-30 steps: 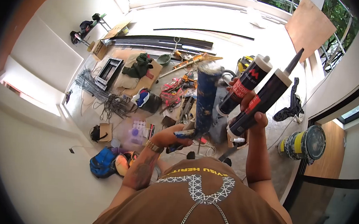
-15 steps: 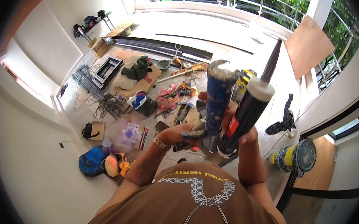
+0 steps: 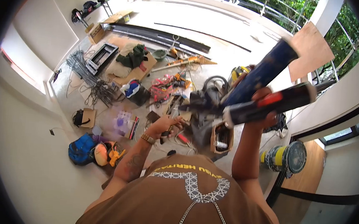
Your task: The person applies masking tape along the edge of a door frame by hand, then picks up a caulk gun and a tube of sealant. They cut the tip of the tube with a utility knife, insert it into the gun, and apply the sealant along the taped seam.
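My right hand [image 3: 265, 111] is wrapped around a black sealant cartridge [image 3: 286, 100] with a red label, its dark nozzle pointing right. The same hand also grips the blue barrel of a worn caulking gun [image 3: 262, 72], held alongside the cartridge and tilted up to the right. Motion smears the gun's handle end. My left hand [image 3: 166, 126], a gold watch on its wrist, is apart from the gun; its fingers are loosely bent and spread, with no held thing visible.
On the floor lie a bundle of wires [image 3: 85, 66], a black frame [image 3: 102, 59], pink bags [image 3: 161, 88], a cardboard box [image 3: 222, 139] and a blue backpack [image 3: 82, 149]. Paint buckets [image 3: 286, 158] stand at right. Long dark bars [image 3: 159, 38] and a leaning board [image 3: 312, 52] are farther off.
My left hand has left the caulking gun and dropped down to the left. My right hand has swung the gun and the cartridge from upright to leaning right.
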Motion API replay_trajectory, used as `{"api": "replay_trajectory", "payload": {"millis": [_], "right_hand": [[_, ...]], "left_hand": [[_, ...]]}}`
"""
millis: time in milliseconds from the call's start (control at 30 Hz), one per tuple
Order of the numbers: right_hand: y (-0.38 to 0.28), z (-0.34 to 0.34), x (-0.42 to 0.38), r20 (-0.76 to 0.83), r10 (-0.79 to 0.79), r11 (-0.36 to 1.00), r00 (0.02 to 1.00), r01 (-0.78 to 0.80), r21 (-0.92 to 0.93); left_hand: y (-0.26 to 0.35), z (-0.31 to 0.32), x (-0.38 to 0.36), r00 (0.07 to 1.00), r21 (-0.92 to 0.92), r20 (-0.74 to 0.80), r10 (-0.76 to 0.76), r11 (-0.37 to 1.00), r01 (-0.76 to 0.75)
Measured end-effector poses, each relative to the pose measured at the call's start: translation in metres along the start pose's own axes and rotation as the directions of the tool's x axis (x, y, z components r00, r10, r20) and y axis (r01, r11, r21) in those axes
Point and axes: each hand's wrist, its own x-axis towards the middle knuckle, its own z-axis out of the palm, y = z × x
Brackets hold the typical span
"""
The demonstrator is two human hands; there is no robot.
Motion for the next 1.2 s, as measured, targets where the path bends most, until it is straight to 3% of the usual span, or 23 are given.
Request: {"api": "replay_trajectory", "payload": {"millis": [67,133,200,233,267,333,400,467,533,600,667,733,767,900,967,1000,1067,1100,1200], "right_hand": [[-0.011,-0.012,0.017,-0.143,-0.122,0.990,0.982,0.111,-0.082],[-0.023,-0.022,0.036,-0.150,-0.152,0.986,0.977,0.139,-0.095],[-0.030,-0.028,0.050,-0.106,-0.167,0.973,0.980,0.147,-0.179],[-0.029,-0.031,0.056,-0.050,-0.219,0.974,0.974,0.216,-0.073],[-0.028,-0.031,0.059,-0.043,-0.225,0.972,0.973,0.221,-0.076],[-0.030,-0.030,0.064,-0.059,-0.230,0.972,0.971,0.226,-0.062],[-0.033,-0.030,0.068,-0.089,-0.225,0.973,0.970,0.218,-0.080],[-0.036,-0.030,0.071,-0.124,-0.226,0.972,0.966,0.215,-0.099],[-0.043,-0.032,0.073,-0.255,-0.225,0.967,0.940,0.184,-0.174],[-0.046,-0.034,0.077,-0.264,-0.253,0.960,0.931,0.207,-0.189],[-0.050,-0.036,0.079,-0.307,-0.255,0.960,0.917,0.204,-0.190],[-0.055,-0.035,0.084,-0.332,-0.274,0.955,0.902,0.215,-0.204],[-0.057,-0.033,0.086,-0.390,-0.271,0.953,0.880,0.188,-0.239],[-0.059,-0.031,0.088,-0.501,-0.297,0.948,0.813,0.189,-0.256],[-0.061,-0.029,0.092,-0.487,-0.289,0.955,0.824,0.212,-0.208],[-0.061,-0.028,0.091,-0.483,-0.308,0.948,0.820,0.224,-0.224],[-0.062,-0.028,0.087,-0.493,-0.284,0.957,0.822,0.209,-0.203],[-0.063,-0.030,0.084,-0.447,-0.278,0.950,0.850,0.175,-0.259],[-0.061,-0.033,0.073,-0.463,-0.201,0.971,0.863,0.113,-0.211]], "left_hand": [[-0.047,-0.011,0.011,0.996,-0.043,-0.060,-0.067,0.997,0.065],[-0.061,-0.006,0.008,0.986,-0.074,-0.125,-0.107,0.992,0.099],[-0.048,0.014,-0.007,0.999,-0.574,0.023,-0.023,0.818,0.032],[-0.044,0.016,-0.009,0.996,-0.625,0.070,0.061,0.780,-0.004],[-0.041,0.016,-0.007,0.995,-0.623,0.073,0.069,0.782,-0.009],[-0.033,0.018,-0.002,0.959,-0.715,0.148,0.242,0.697,-0.065],[-0.013,0.024,-0.009,0.944,-0.686,0.198,0.264,0.726,-0.059],[0.007,0.036,-0.015,0.957,-0.302,0.073,0.280,0.921,-0.246],[0.014,0.043,-0.016,0.960,-0.316,0.036,0.277,0.914,-0.252],[0.016,0.044,-0.013,0.956,0.131,-0.009,0.292,0.948,-0.288],[0.021,0.049,-0.018,0.949,0.115,-0.017,0.315,0.943,-0.311],[0.025,0.056,-0.025,0.875,0.021,-0.125,0.468,0.883,-0.470],[0.022,0.059,-0.024,0.811,0.136,-0.194,0.551,0.834,-0.535],[0.013,0.062,-0.024,0.754,0.225,-0.251,0.607,0.794,-0.565],[0.014,0.059,-0.023,0.819,-0.354,-0.239,0.522,0.739,-0.574],[0.011,0.059,-0.022,0.820,-0.354,-0.219,0.530,0.740,-0.573],[0.002,0.060,-0.019,0.783,-0.501,-0.263,0.564,0.614,-0.610],[0.002,0.060,-0.022,0.781,-0.358,-0.251,0.572,0.695,-0.624],[-0.004,0.067,-0.028,0.774,-0.241,-0.272,0.572,0.738,-0.631]]}}
